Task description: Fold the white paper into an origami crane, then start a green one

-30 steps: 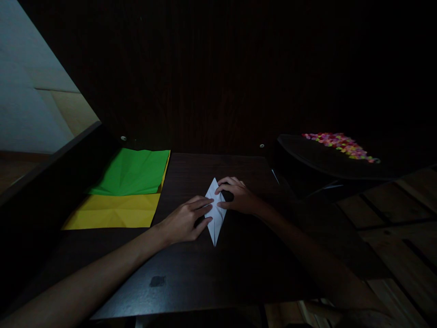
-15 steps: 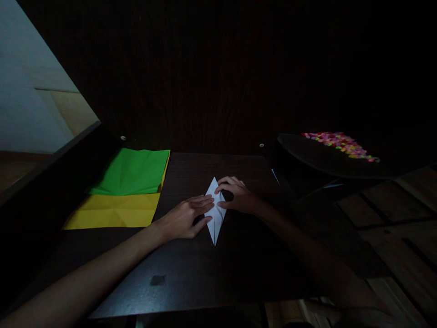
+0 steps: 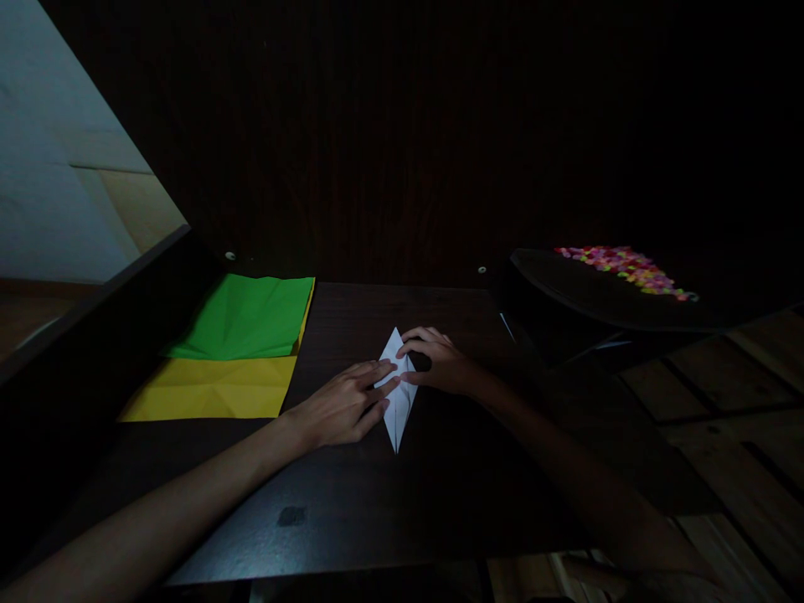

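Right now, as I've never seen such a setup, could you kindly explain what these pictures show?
There is no machine here: a camera worn on a person's head looks forward and down, and every picture comes from it. You see the person's bare left hand and right hand. Both have fingers on a folded, diamond-shaped white paper lying on the dark table. To the left, a green sheet partly covers a yellow sheet.

On the surface [image 3: 358, 511] you have green paper [image 3: 251, 318] over yellow paper [image 3: 223, 392] along the left edge, a multicoloured cluster [image 3: 631, 267] beyond the right.
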Available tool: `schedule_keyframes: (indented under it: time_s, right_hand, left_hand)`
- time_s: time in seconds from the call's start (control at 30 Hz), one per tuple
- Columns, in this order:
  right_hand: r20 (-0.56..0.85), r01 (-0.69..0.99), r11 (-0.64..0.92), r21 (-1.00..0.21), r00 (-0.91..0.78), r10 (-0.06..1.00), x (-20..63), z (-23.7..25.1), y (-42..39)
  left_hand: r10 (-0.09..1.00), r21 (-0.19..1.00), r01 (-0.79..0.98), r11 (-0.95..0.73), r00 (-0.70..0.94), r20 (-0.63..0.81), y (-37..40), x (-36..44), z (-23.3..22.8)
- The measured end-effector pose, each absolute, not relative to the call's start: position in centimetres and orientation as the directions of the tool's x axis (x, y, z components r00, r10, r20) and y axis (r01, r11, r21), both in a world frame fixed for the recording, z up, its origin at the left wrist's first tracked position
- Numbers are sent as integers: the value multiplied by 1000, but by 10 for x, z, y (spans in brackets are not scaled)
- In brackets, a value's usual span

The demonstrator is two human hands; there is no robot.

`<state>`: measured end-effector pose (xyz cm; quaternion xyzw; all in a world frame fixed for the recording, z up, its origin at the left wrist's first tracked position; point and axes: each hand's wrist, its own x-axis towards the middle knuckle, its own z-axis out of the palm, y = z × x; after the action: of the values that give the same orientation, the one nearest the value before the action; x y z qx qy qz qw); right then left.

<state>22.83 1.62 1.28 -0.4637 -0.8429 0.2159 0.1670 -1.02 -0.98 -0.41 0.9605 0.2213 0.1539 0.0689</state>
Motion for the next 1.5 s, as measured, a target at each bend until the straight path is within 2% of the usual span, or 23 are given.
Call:
schedule_keyframes:
  time_s: [0.23, 0.6, 1.1, 1.3, 1.5]
  right_hand:
    - [75, 714, 429, -554, -470, 879, 230, 12, 16]
    - [27, 724, 330, -605, -397, 918, 232, 8, 23]
    - [31, 710, 293, -640, -357, 934, 231, 4, 24]
    - [32, 700, 274, -660, -338, 940, 231, 3, 25]
    - [52, 696, 267, -666, -313, 948, 229, 0, 25]
  left_hand:
    - [440, 156, 412, -898, 860, 258, -10, -10, -3]
    - [451, 168, 421, -891, 861, 233, -10, -8, 1]
    - [420, 290, 320, -902, 807, 415, -10, -11, -6]
    - [433, 284, 339, -897, 805, 405, -9, -9, -9]
    - [402, 282, 306, -909, 822, 403, -10, -9, -6]
